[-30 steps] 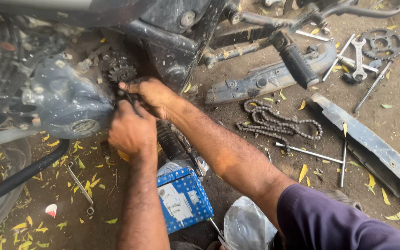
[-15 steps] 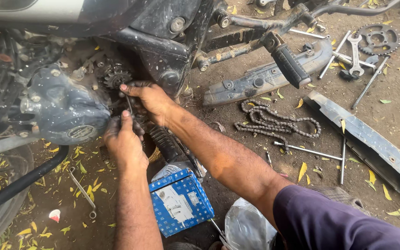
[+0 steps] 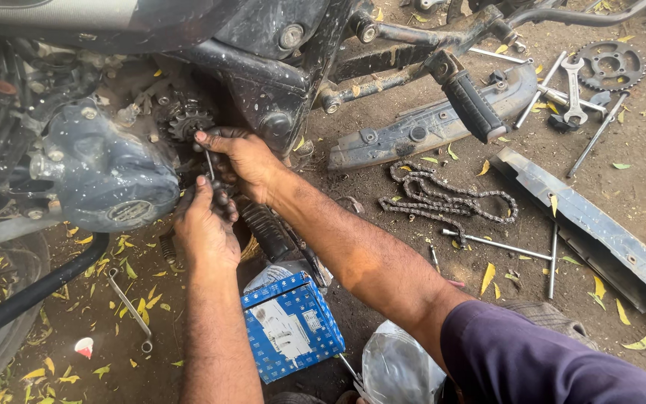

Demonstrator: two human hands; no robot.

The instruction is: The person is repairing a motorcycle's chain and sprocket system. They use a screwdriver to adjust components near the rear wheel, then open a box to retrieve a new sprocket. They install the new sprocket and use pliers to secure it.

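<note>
A motorcycle stands over dirt ground with its small front sprocket [image 3: 188, 120] exposed beside the grey engine cover [image 3: 102, 176]. My right hand [image 3: 242, 161] reaches in from the right, fingertips just under the sprocket, pinching a dark, greasy drive chain [image 3: 210, 164]. My left hand [image 3: 205, 224] is directly below it, fingers closed on the same chain. Where the chain runs behind the hands is hidden.
A loose chain [image 3: 443, 198] lies coiled on the ground to the right, near a chain cover [image 3: 420, 127], a footpeg [image 3: 469, 101], a large sprocket [image 3: 611, 63], wrenches [image 3: 573, 82] and rods [image 3: 495, 245]. A blue box [image 3: 289, 325], a plastic bag [image 3: 398, 366] and a spanner [image 3: 130, 308] lie near me.
Both hands stay at the front sprocket, working the chain. The left hand has shifted a little lower and its fingers have regripped. The view has drifted slightly.
</note>
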